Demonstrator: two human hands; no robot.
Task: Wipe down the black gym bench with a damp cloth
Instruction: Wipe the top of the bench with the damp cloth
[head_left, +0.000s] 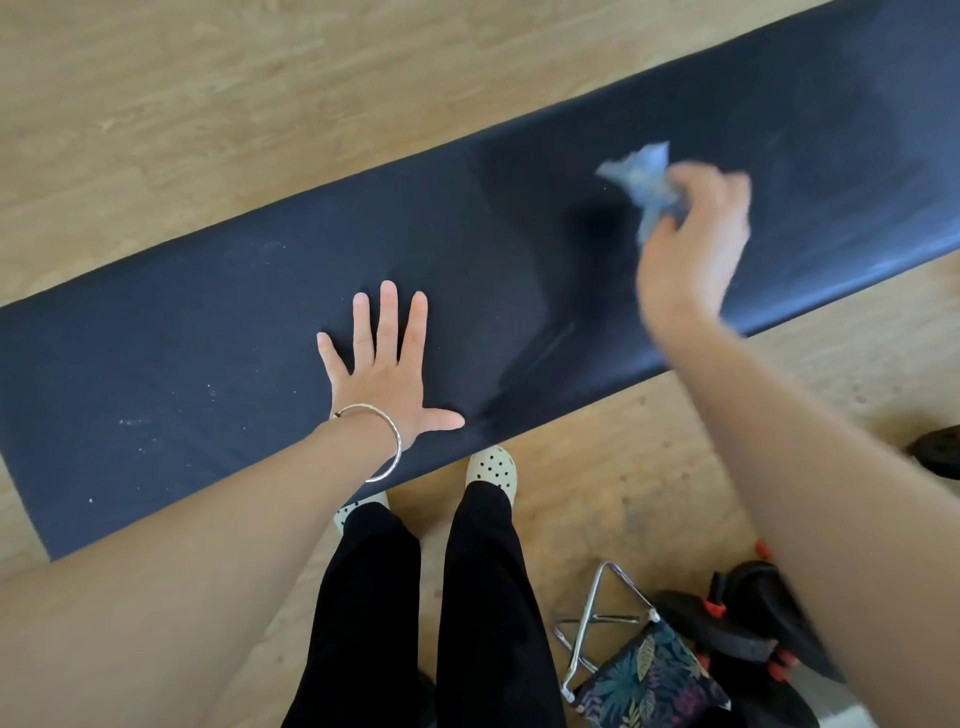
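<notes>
The right hand (691, 244) pinches a bunched blue cloth (641, 182) between curled fingers and thumb. Both are blurred, and a dark shadow on the black bench (208, 364) just beside the cloth suggests the wad hangs clear of the pad rather than pressing on it. The bench runs long and diagonal beneath the grip, with faint streaks around and beyond the hand. Well away from the grip, past the left hand (384, 374), which lies flat on the pad with fingers spread, pale specks (130, 422) dot the surface. To wipe well, the cloth likely needs opening out under a flat palm, pressing down, and drawing in overlapping passes from the grip toward those specks, with the bracing hand moved out of the path.
</notes>
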